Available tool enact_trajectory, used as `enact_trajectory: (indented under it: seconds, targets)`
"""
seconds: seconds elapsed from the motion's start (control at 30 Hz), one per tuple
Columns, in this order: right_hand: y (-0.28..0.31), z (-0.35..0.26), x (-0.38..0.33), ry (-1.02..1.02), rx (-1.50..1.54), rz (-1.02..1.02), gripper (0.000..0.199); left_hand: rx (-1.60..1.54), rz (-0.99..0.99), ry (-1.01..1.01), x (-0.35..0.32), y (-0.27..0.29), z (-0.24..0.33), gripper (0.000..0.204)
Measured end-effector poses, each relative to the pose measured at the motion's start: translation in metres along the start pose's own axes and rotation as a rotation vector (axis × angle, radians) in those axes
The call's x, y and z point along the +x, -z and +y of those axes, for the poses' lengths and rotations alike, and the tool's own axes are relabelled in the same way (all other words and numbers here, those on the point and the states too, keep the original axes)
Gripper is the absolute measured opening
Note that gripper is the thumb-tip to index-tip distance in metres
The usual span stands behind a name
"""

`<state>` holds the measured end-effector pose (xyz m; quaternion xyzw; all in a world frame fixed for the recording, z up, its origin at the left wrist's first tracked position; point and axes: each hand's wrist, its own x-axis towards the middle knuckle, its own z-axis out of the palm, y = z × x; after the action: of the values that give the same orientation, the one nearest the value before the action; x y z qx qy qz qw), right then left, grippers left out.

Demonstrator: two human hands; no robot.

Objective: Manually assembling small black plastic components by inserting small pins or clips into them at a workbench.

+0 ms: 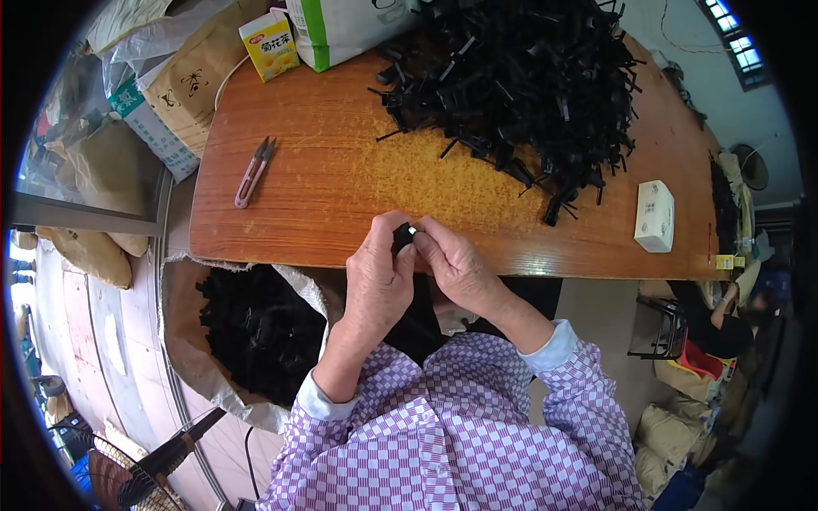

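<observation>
Near the table's front edge, my left hand (pixel 376 271) and my right hand (pixel 456 262) meet with fingers closed on a small black plastic part (pixel 402 237). A bit of white shows on it between the fingertips; the rest is hidden by my fingers. Beyond my hands, a large heap of black plastic parts (pixel 520 94) with thin stems covers the far right of the wooden table (pixel 324 170). Thread snips (pixel 254 175) with pinkish handles lie on the left of the tabletop, points facing away. Below the table edge, left of my left forearm, stands an open white sack (pixel 183 341) holding black parts.
A white pack (pixel 654 217) sits toward the table's right end. At the back left are a yellow carton (pixel 269 45), a white and green bag (pixel 332 34) and a brown paper bag (pixel 192 77). A fan (pixel 111 468) stands lower left. Another person's arm (pixel 722 308) shows far right.
</observation>
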<state>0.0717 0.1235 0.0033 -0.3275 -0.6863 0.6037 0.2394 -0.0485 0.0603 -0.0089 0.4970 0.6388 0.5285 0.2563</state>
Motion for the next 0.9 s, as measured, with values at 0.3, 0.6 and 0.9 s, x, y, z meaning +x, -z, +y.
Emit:
enact_trajectory:
  seconds: [0.3,0.6,0.9]
  targets:
    - [0.094,0.000,0.060,0.106,-1.156,0.283,0.038,-0.759,-0.017,0.480,0.008,0.011,0.007,0.012]
    - [0.117,0.004,0.049,0.138,-0.926,0.257,0.026,-0.948,-0.105,0.597,-0.001,-0.008,0.021,0.016]
    - [0.115,0.002,-0.009,0.277,-0.508,-0.067,0.027,-1.135,-0.273,0.739,0.007,-0.031,0.005,0.033]
